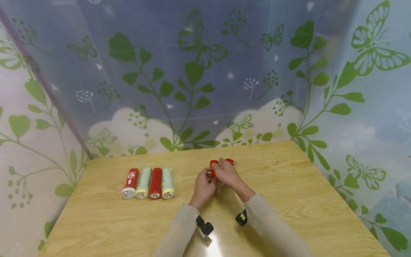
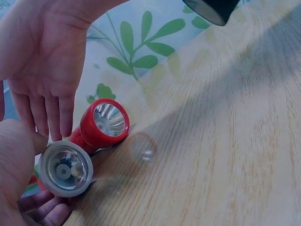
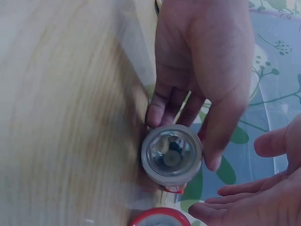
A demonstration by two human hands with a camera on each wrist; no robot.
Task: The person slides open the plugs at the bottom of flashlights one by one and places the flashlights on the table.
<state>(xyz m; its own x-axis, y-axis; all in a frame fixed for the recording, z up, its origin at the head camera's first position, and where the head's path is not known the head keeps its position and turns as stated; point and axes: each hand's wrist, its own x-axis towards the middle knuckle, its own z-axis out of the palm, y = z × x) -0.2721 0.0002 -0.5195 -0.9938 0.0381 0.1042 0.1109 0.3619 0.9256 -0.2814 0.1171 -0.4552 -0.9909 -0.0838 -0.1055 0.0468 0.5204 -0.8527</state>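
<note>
My left hand [image 1: 205, 187] grips a red flashlight [image 1: 213, 164] with a grey-white lens rim, its thumb and fingers on either side. In the left wrist view this flashlight's lens [image 2: 66, 169] faces the camera. Beside it lies a second red flashlight [image 2: 104, 123] with a red rim, partly seen at the bottom of the right wrist view. My right hand [image 1: 228, 174] is close above both, its fingers extended in the right wrist view [image 3: 254, 195]. Whether its fingertips touch either flashlight is hard to tell.
To the left on the wooden table [image 1: 106, 221], several flashlights stand in a row: a red one with a white rim [image 1: 131, 182], a mint one [image 1: 144, 182], a red one [image 1: 155, 182] and another mint one [image 1: 167, 182]. A patterned curtain [image 1: 205, 82] hangs behind the table.
</note>
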